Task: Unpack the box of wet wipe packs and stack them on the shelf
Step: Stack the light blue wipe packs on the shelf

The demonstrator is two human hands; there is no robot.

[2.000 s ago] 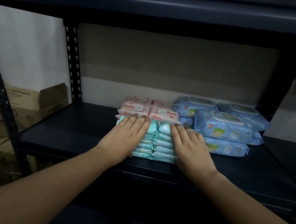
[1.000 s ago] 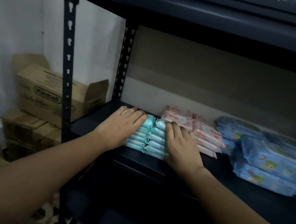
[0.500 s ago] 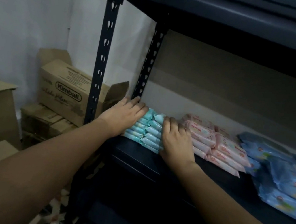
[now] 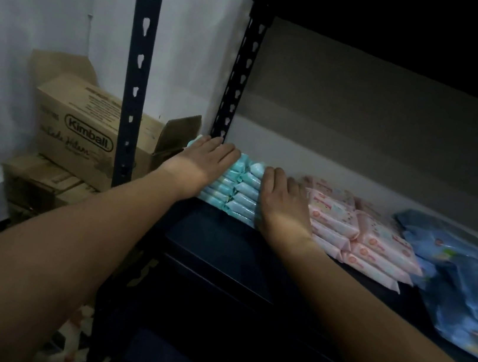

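Squaring the teal wet wipe packs point(image 4: 239, 193) at the shelf point(image 4: 221, 246) left end, by the rear upright point(image 4: 240, 81). Left hand point(image 4: 203, 163) flat on stack, fingers together; right hand point(image 4: 281, 202) likewise. Next, probably: release, fetch more. Kimball carton point(image 4: 84, 129) far left; pink packs point(image 4: 356, 235) and blue packs point(image 4: 459, 275) crowd right side.

Two hands point(image 4: 207, 163), two teal pack stacks point(image 4: 237, 191) — one Kimball box point(image 4: 83, 133)
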